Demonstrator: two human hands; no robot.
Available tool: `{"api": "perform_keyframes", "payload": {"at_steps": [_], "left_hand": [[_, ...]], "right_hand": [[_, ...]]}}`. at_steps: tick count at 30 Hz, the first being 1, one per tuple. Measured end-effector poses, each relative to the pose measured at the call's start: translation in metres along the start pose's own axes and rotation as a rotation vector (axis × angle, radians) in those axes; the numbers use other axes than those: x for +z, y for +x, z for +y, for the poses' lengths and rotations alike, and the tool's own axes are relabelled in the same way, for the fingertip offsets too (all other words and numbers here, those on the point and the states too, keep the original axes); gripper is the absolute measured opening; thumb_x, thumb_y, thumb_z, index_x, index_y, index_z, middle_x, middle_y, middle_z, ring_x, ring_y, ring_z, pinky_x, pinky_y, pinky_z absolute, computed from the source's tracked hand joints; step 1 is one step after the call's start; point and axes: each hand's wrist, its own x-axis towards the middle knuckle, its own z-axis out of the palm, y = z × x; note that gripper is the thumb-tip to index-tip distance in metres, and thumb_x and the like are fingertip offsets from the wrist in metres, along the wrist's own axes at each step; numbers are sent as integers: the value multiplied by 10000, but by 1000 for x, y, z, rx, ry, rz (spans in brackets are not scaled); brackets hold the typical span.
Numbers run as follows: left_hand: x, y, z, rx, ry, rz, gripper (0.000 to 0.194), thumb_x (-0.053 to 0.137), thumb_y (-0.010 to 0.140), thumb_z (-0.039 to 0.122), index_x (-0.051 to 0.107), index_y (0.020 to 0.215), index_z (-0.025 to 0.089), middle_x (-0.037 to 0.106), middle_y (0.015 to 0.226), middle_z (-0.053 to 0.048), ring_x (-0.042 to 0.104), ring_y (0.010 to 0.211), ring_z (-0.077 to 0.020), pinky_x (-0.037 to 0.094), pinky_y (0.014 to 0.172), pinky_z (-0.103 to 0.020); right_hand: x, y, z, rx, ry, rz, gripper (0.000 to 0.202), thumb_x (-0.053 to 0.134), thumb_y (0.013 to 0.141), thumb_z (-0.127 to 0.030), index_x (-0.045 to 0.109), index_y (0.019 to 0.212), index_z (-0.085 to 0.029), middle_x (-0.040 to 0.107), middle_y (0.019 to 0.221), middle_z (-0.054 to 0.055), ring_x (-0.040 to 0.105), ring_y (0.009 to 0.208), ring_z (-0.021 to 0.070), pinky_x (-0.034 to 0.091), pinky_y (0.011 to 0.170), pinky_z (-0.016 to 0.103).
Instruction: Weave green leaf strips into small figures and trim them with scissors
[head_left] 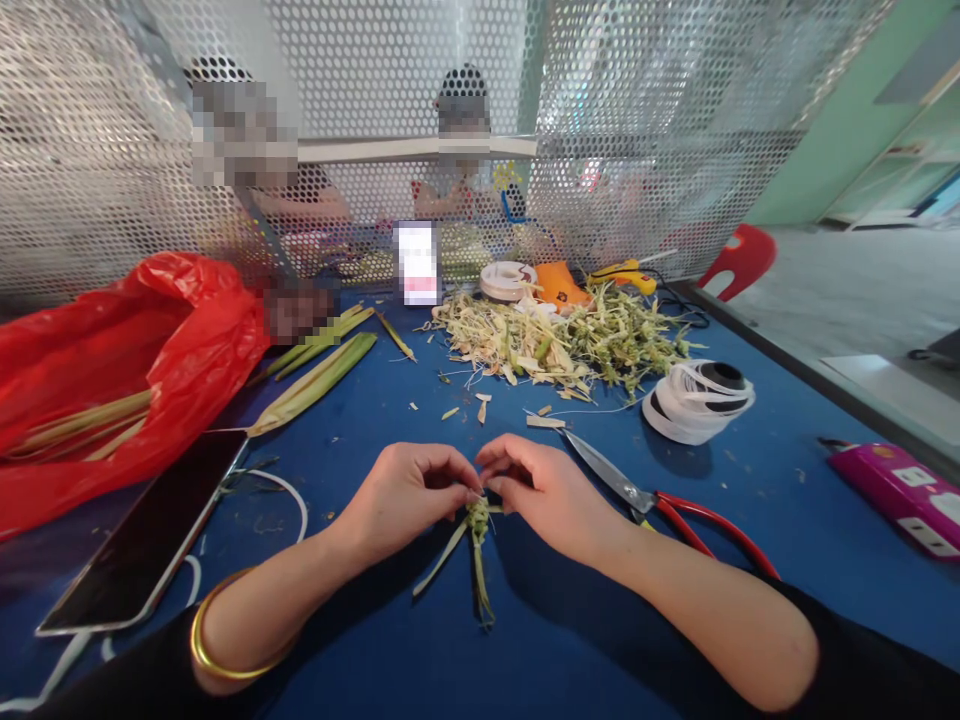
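Close together over the blue table, my left hand [420, 490] and my right hand [536, 485] both pinch at the top of a small knotted piece of green plant strips [478, 520]. Its loose strip ends hang down and to the left, below my fingers. A thin pale strand seems to run between my fingertips, too small to make out fully. Just right of my right hand lie scissors [637, 495] with red handles, blades spread slightly. Small dry scraps [484, 408] are scattered beyond my fingers.
A heap of plant trimmings [555, 345] lies ahead, near a white tape roll [694, 400]. On the left are a red plastic bag [202, 330], husk leaves [322, 380] and a cabled phone [150, 540]. A purple box [896, 490] sits right. People are behind the perforated metal screen [360, 80].
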Motion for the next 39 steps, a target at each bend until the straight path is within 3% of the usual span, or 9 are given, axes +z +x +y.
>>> {"api": "perform_keyframes", "payload": {"at_steps": [4,8,14,18,23,28,35,39], "left_hand": [[-1,-2,-2,282,331,129,160,574,730,113,701,751,207,693,686,30,605,624,-106,428,586,-197],[1,-4,-8,586,522,237,149,567,775,103,674,789,206,701,736,31,628,670,-102,426,619,-193],[4,-4,-17,800,813,308,152,505,856,139,637,798,185,696,755,-6,626,681,-142,429,605,-243],[4,-5,-17,808,804,309,119,515,857,162,629,829,184,698,795,-20,625,724,-148,443,649,-251],[4,-9,-11,709,770,260,151,497,863,171,643,829,191,697,826,-36,612,749,-148,433,670,-251],[3,-9,-8,660,658,261,145,521,855,187,658,808,192,694,791,-34,612,742,-140,430,680,-240],[-7,-4,-7,558,592,142,150,529,862,239,670,825,203,681,778,-26,605,741,-139,414,679,-240],[-10,-3,-5,506,612,141,173,495,878,266,630,799,193,653,755,-24,579,726,-141,397,674,-247]], "right_hand": [[0,0,-2,-10,-38,-24,170,529,819,-101,599,937,-202,669,873,18,608,775,134,468,674,240],[-1,-3,-2,-8,-27,-37,186,504,833,-96,597,951,-206,683,859,12,620,769,132,475,678,242],[0,-5,2,-20,14,-52,249,477,843,-90,603,1019,-214,696,875,10,625,772,131,486,682,243],[1,-3,-2,40,45,-45,201,523,835,-137,638,986,-203,677,823,7,597,691,129,482,632,245],[0,-2,-4,-19,-87,23,183,574,772,-76,674,848,-208,577,825,1,544,707,116,433,624,228],[-1,-2,-2,-26,-169,39,119,578,787,-113,630,718,-194,515,739,-19,493,641,104,379,587,229],[-8,-2,-7,-21,-207,-46,136,512,825,-107,556,722,-184,524,700,-27,509,621,102,384,599,228],[-15,-2,-11,-48,-309,-106,138,523,803,-79,550,714,-181,534,709,-24,510,642,103,371,616,227]]}}
